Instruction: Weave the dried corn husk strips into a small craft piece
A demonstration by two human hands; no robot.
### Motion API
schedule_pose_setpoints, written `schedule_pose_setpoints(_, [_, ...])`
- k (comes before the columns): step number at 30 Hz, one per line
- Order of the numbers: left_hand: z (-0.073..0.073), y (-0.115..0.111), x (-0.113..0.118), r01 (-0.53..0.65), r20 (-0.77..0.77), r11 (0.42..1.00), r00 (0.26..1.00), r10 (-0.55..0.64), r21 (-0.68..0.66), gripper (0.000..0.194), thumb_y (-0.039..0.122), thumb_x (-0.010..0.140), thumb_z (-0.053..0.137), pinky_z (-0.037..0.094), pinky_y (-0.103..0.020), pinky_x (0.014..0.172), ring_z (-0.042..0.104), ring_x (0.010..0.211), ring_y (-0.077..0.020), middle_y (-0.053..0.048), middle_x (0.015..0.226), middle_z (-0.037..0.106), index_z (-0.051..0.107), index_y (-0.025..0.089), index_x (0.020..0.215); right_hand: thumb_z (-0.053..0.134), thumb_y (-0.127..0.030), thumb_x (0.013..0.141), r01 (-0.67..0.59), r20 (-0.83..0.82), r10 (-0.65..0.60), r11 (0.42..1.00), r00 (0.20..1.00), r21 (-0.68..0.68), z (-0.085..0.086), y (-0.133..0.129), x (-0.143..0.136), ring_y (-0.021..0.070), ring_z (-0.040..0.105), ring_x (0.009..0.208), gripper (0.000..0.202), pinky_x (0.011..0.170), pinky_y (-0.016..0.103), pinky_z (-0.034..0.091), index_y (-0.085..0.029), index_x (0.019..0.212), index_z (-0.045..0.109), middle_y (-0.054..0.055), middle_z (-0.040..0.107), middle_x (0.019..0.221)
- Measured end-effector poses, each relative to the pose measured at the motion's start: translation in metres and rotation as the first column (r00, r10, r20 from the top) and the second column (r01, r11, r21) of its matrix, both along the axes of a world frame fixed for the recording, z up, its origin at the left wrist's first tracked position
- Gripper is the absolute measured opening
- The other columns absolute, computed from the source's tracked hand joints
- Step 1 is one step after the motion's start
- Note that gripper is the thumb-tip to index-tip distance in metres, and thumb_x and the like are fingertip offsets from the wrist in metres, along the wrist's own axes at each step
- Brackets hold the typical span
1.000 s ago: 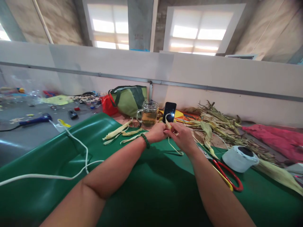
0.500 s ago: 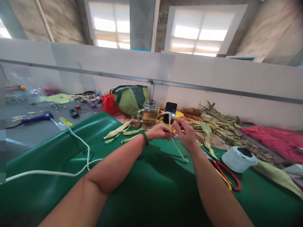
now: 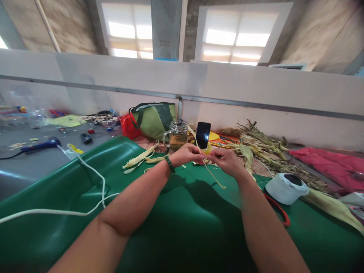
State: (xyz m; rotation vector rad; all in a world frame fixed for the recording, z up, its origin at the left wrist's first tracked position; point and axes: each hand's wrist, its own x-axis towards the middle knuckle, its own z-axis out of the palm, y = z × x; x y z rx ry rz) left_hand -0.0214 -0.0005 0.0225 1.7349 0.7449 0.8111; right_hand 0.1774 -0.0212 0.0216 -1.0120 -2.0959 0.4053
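A thin, pale corn husk strip [image 3: 212, 175] runs between my hands, its upper end standing up and its lower end trailing down over the green mat [image 3: 182, 235]. My left hand [image 3: 186, 154], with a dark green bead bracelet [image 3: 170, 164] at the wrist, pinches the strip. Fingertips of my right hand [image 3: 227, 161] meet those of the left and are closed on the same strip. Loose corn husks [image 3: 139, 157] lie left of my hands. Red-handled scissors [image 3: 280, 210] are partly hidden behind my right forearm.
A glass mug [image 3: 178, 138] of amber liquid and a propped phone [image 3: 203, 134] stand beyond my hands. White twine [image 3: 286, 189] sits at right, near dried stalks [image 3: 264, 146]. A white cable [image 3: 57, 212] crosses the mat; a blue glue gun [image 3: 42, 145] lies far left.
My right hand has closed from loosely spread fingers onto the strip, fingertips now meeting the left hand's. The strip's upper end now leans left. The view has shifted slightly.
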Motion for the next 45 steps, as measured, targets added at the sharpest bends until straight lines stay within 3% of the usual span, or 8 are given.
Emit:
schedule_pose_setpoints(6, [0.0, 0.005, 0.002, -0.142, -0.028, 0.975, 0.988, 0.149, 0.171, 0.021, 0.028, 0.068, 0.074, 0.049, -0.025, 0.069, 0.063, 0.069, -0.0143, -0.007, 0.071, 0.069, 0.069, 0.01, 0.078, 0.058, -0.052, 0.078, 0.051, -0.048, -0.052, 0.998, 0.997, -0.023, -0.005, 0.008, 0.0, 0.0111, 0.043, 0.048, 0.04, 0.049, 0.026, 0.031, -0.018, 0.056, 0.059, -0.001, 0.053, 0.051])
schedule_pose_setpoints(11, [0.011, -0.015, 0.007, -0.602, 0.213, 0.583, 0.772, 0.599, 0.545, 0.015, 0.028, 0.079, 0.064, 0.044, -0.027, 0.085, 0.058, 0.091, -0.0179, -0.007, 0.089, 0.068, 0.069, 0.015, 0.084, 0.052, -0.063, 0.078, 0.301, -0.46, -0.306, 0.95, 0.834, -0.086, -0.015, 0.016, -0.011, 0.0127, 0.045, 0.044, 0.044, 0.049, 0.027, 0.038, -0.02, 0.075, 0.056, 0.0, 0.058, 0.051])
schedule_pose_setpoints(17, [0.002, -0.01, 0.016, -0.478, 0.097, 0.774, 0.869, 0.485, 0.415, 0.022, 0.028, 0.086, 0.055, 0.042, -0.023, 0.075, 0.057, 0.078, -0.0145, -0.004, 0.079, 0.066, 0.069, 0.014, 0.077, 0.049, -0.059, 0.082, 0.215, -0.456, -0.21, 0.976, 0.865, -0.042, -0.022, 0.007, -0.035, 0.0177, 0.058, 0.049, 0.036, 0.055, 0.031, 0.046, -0.024, 0.077, 0.048, 0.001, 0.063, 0.054])
schedule_pose_setpoints(24, [0.011, -0.005, 0.005, -0.634, 0.221, 0.627, 0.761, 0.61, 0.452, 0.014, 0.014, 0.078, 0.055, 0.043, -0.027, 0.088, 0.056, 0.089, -0.0164, -0.006, 0.083, 0.063, 0.067, 0.015, 0.072, 0.047, -0.053, 0.085, 0.091, -0.325, -0.107, 0.994, 0.94, -0.064, -0.019, 0.002, -0.037, 0.0171, 0.057, 0.046, 0.03, 0.055, 0.032, 0.046, -0.025, 0.075, 0.047, 0.0, 0.065, 0.051])
schedule_pose_setpoints(30, [0.013, -0.011, 0.005, -0.298, 0.227, 0.939, 0.939, 0.257, 0.169, 0.025, 0.012, 0.071, 0.058, 0.048, -0.025, 0.074, 0.059, 0.073, -0.0127, -0.003, 0.078, 0.066, 0.07, 0.011, 0.093, 0.049, -0.055, 0.082, -0.091, -0.348, 0.03, 0.983, 0.937, -0.159, -0.012, -0.001, -0.036, 0.0154, 0.053, 0.047, 0.034, 0.054, 0.03, 0.046, -0.023, 0.069, 0.05, 0.0, 0.061, 0.047])
schedule_pose_setpoints(33, [0.01, -0.01, 0.005, -0.219, 0.293, 0.975, 0.935, 0.199, 0.035, 0.03, 0.021, 0.072, 0.064, 0.045, -0.021, 0.059, 0.053, 0.054, -0.0072, 0.0, 0.067, 0.062, 0.068, 0.01, 0.1, 0.047, -0.055, 0.082, -0.154, -0.365, 0.057, 0.958, 0.929, -0.243, -0.011, -0.001, -0.036, 0.0147, 0.052, 0.047, 0.038, 0.053, 0.03, 0.045, -0.021, 0.065, 0.052, 0.002, 0.06, 0.049])
schedule_pose_setpoints(40, [0.013, -0.009, 0.006, -0.283, 0.208, 0.959, 0.939, 0.275, 0.007, 0.02, 0.022, 0.073, 0.067, 0.04, -0.019, 0.05, 0.048, 0.047, -0.0059, 0.001, 0.054, 0.056, 0.07, 0.008, 0.086, 0.067, -0.043, 0.073, 0.141, -0.459, -0.09, 0.987, 0.884, 0.077, -0.013, 0.0, -0.029, 0.0175, 0.061, 0.07, 0.03, 0.067, 0.032, 0.049, -0.021, 0.092, 0.057, 0.003, 0.065, 0.079])
schedule_pose_setpoints(45, [0.019, -0.017, 0.005, -0.248, 0.202, 0.968, 0.95, 0.236, 0.036, 0.02, 0.023, 0.071, 0.065, 0.037, -0.017, 0.05, 0.042, 0.048, -0.0037, 0.003, 0.057, 0.054, 0.071, 0.008, 0.085, 0.06, -0.037, 0.083, 0.216, -0.403, -0.095, 0.939, 0.91, 0.268, -0.012, 0.001, -0.025, 0.019, 0.058, 0.075, 0.018, 0.07, 0.034, 0.048, -0.021, 0.075, 0.063, 0.004, 0.064, 0.076])
